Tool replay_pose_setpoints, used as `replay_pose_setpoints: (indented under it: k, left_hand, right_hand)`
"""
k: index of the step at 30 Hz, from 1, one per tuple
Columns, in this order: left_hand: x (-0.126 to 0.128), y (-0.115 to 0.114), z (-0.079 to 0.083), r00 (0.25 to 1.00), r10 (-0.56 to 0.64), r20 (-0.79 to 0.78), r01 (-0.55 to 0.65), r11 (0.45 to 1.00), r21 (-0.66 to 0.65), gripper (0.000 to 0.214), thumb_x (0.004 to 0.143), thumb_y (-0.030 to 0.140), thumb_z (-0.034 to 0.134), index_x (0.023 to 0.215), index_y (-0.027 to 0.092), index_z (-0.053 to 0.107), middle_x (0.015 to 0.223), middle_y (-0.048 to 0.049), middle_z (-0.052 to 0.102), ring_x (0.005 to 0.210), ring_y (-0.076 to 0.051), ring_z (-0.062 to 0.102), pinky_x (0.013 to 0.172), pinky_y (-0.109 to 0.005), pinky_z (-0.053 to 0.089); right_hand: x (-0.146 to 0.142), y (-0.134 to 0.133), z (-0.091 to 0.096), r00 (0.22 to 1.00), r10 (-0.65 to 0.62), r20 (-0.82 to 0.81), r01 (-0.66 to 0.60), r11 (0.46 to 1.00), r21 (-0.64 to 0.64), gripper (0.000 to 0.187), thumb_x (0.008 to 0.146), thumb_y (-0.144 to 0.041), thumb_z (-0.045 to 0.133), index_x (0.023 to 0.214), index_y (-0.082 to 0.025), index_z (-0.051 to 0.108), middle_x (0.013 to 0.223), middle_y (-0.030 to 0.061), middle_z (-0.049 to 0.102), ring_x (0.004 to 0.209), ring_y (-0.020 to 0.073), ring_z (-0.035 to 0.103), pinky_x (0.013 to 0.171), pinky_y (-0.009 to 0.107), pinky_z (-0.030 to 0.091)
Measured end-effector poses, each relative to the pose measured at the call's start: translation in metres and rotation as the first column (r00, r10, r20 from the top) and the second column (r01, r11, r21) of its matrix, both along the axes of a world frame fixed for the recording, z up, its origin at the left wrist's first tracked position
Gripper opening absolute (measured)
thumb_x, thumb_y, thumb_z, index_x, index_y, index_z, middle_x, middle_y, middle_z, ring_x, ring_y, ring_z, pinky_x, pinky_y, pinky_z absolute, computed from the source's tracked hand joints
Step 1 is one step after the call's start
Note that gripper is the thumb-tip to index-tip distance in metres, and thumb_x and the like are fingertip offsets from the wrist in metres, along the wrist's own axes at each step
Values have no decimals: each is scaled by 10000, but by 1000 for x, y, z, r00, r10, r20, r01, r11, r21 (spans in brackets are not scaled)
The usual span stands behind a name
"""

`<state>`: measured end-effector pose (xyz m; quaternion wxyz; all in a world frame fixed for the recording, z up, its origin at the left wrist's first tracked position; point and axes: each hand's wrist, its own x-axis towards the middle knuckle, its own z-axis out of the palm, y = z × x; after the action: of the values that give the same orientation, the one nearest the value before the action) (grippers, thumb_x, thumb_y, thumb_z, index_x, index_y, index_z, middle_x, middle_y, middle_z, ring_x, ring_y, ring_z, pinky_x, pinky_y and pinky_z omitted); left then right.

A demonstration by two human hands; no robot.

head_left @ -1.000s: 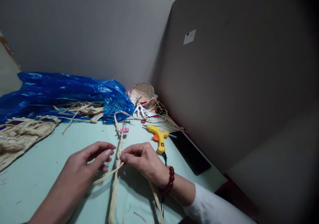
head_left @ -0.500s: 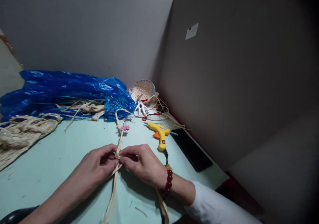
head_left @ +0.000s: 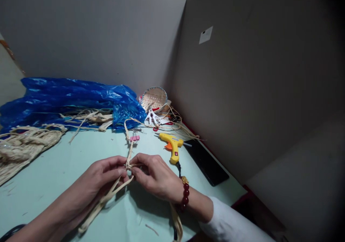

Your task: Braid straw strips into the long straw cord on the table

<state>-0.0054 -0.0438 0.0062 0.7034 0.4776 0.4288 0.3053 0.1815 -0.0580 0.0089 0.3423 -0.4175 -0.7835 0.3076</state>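
Between my hands runs a pale braid of dried plant fibre [head_left: 129, 152], its far part caught in a pink binder clip [head_left: 134, 138] on the table. My left hand [head_left: 104, 175] is closed, thumb and fingers pinching a strand at the braid's lower end. From the other side my right hand [head_left: 155, 173], with a dark red bead bracelet [head_left: 185, 195] at the wrist, pinches another strand there. Loose fibre strands [head_left: 98, 205] trail from the braid toward the lower left. Another strand [head_left: 176, 222] hangs below my right wrist. The fingertips partly hide the crossing.
A yellow glue gun [head_left: 174, 147] lies right of the braid, beside a black phone-like slab [head_left: 207, 163]. Behind are white-handled cutters [head_left: 152, 117], a small woven basket [head_left: 154, 98] and a blue plastic bag [head_left: 67, 94]. A woven fibre piece [head_left: 29, 148] lies at left.
The loose strands below the braid have swung from hanging nearly straight down to slanting lower left. My left fingers have shifted slightly at the crossing; my right hand stays close to the same place.
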Motion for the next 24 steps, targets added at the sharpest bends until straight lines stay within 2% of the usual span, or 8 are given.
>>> replay_pose_setpoints:
  k: [4, 8, 12, 14, 16, 20, 22, 24]
  left_hand:
    - [3, 1, -10, 991, 48, 125, -40, 997, -65, 144, 759, 287, 688, 845, 182, 638, 630, 52, 497, 523, -69, 391, 514, -168, 347]
    - [4, 5, -17, 980, 37, -196, 12, 970, 243, 223, 750, 396, 676, 745, 175, 644, 632, 31, 547, 558, -100, 427, 528, -204, 327]
    - [2, 7, -22, 861, 131, -491, 122, 885, 450, 292, 787, 434, 568, 718, 171, 674, 672, -9, 628, 689, -177, 539, 646, -258, 376]
    - [2, 7, -24, 814, 168, -556, 129, 880, 456, 328, 792, 463, 538, 706, 172, 666, 649, -6, 621, 670, -183, 538, 626, -264, 366]
    - [3, 5, -25, 797, 170, -580, 127, 891, 436, 350, 781, 484, 534, 676, 171, 651, 608, 3, 592, 628, -174, 513, 582, -259, 343]
    - [6, 5, -26, 873, 123, -472, 61, 933, 355, 322, 701, 475, 606, 630, 164, 648, 565, 5, 589, 603, -168, 513, 566, -250, 349]
    - [6, 6, -29, 917, 129, -378, -4, 949, 315, 295, 657, 448, 656, 640, 155, 667, 603, -16, 642, 624, -173, 543, 587, -248, 377]
    - [4, 7, -33, 938, 149, -314, -70, 966, 250, 296, 632, 434, 688, 681, 142, 687, 575, -17, 635, 554, -143, 512, 537, -237, 355]
  right_hand:
    - [0, -1, 0, 998, 13, 59, -15, 999, 34, 178, 873, -138, 488, 977, -159, 631, 745, 2, 641, 613, 107, 542, 621, 198, 388]
    - [0, -2, -4, 993, 4, 122, -5, 1000, 13, 177, 874, -151, 496, 945, -159, 657, 751, 22, 686, 653, 117, 590, 627, 191, 387]
    - [1, -4, -6, 962, -110, 250, 91, 992, 84, 186, 880, -236, 527, 884, -175, 703, 687, 38, 691, 595, 126, 569, 578, 217, 345]
    - [3, -5, -3, 936, -196, 294, 164, 978, 129, 196, 866, -272, 550, 794, -163, 696, 599, 38, 651, 532, 121, 521, 536, 233, 302]
    - [3, -6, 1, 942, -202, 269, 185, 979, 89, 223, 854, -276, 561, 695, -155, 660, 531, 23, 610, 491, 106, 490, 516, 229, 286]
    - [0, -9, 9, 995, -34, 97, 48, 989, -137, 203, 834, -199, 531, 671, -155, 643, 549, -1, 625, 498, 82, 529, 533, 175, 342]
    - [-3, -11, 8, 998, 32, 47, -24, 989, -147, 171, 817, -166, 516, 704, -156, 645, 590, -7, 634, 515, 76, 534, 544, 164, 351]
    - [-6, -12, 5, 996, 63, 65, -58, 995, -76, 136, 797, -153, 519, 699, -157, 615, 581, -25, 591, 495, 66, 481, 532, 168, 329]
